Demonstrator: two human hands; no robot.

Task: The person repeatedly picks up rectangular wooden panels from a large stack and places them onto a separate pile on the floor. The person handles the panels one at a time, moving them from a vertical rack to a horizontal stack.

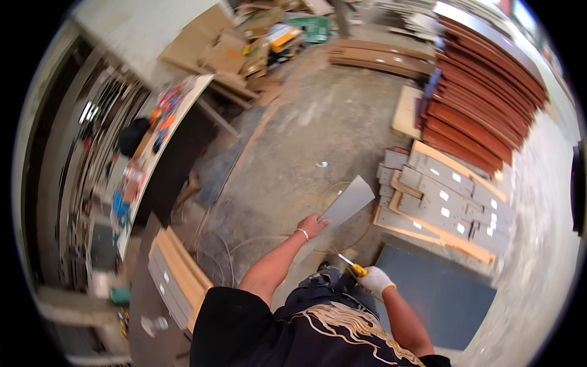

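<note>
My bare left hand (312, 227), with a bracelet at the wrist, is closed on the edge of a long, flat grey board (347, 200). The board slants in the air above the floor, its wide end pointing away to the right. In a white glove, my right hand (377, 279) grips a screwdriver (359, 269) by its yellow handle. The shaft points up and left, toward the near part of the board, and appears apart from it. Part of the left fingers is hidden behind the board.
Grey panels with white labels (431, 196) lie stacked at right, with reddish-brown panels (477, 92) beyond. A dark grey sheet (437, 300) lies beside my right arm. At left stand a cluttered table (194, 98) and stacked boards (174, 275). Thin hose (230, 251) loops across the floor.
</note>
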